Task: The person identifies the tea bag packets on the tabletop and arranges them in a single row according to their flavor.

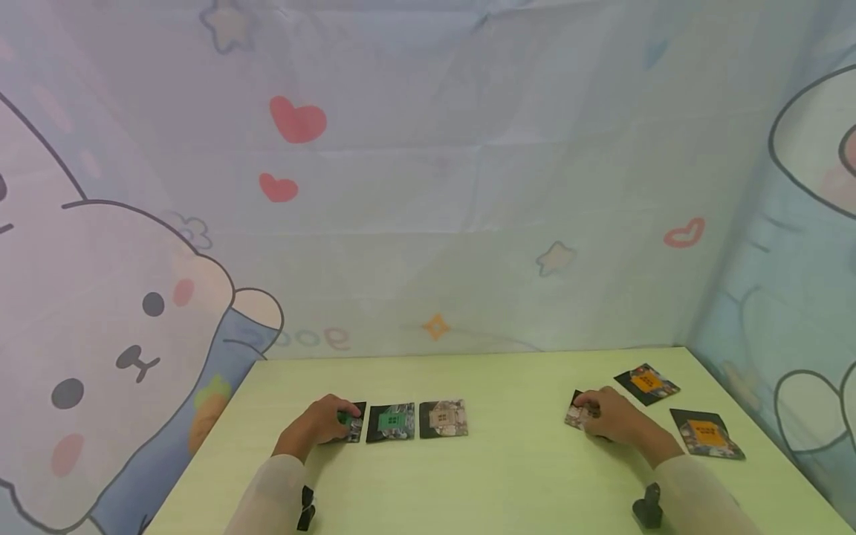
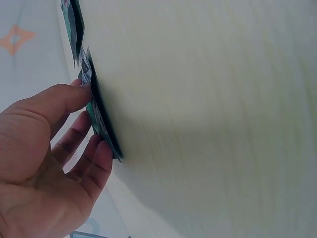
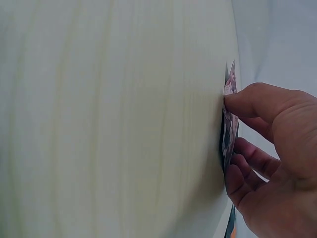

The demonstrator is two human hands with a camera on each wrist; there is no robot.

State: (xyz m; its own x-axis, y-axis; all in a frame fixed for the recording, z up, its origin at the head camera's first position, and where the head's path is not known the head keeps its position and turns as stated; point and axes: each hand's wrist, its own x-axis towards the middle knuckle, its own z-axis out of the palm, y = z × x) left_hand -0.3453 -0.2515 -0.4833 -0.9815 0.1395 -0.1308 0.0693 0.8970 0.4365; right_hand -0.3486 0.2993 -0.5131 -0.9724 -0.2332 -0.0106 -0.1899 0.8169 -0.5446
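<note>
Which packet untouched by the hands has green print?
The middle packet of the left three; the other untouched ones are a beige-printed packet and two orange-printed packets.

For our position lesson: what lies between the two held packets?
Left to right, the head view shows a green-marked packet, a beige-marked packet, then bare table.

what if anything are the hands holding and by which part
The left hand grips the leftmost green-printed packet, the right hand a pale-printed packet; each is held by opposite sides.
</note>
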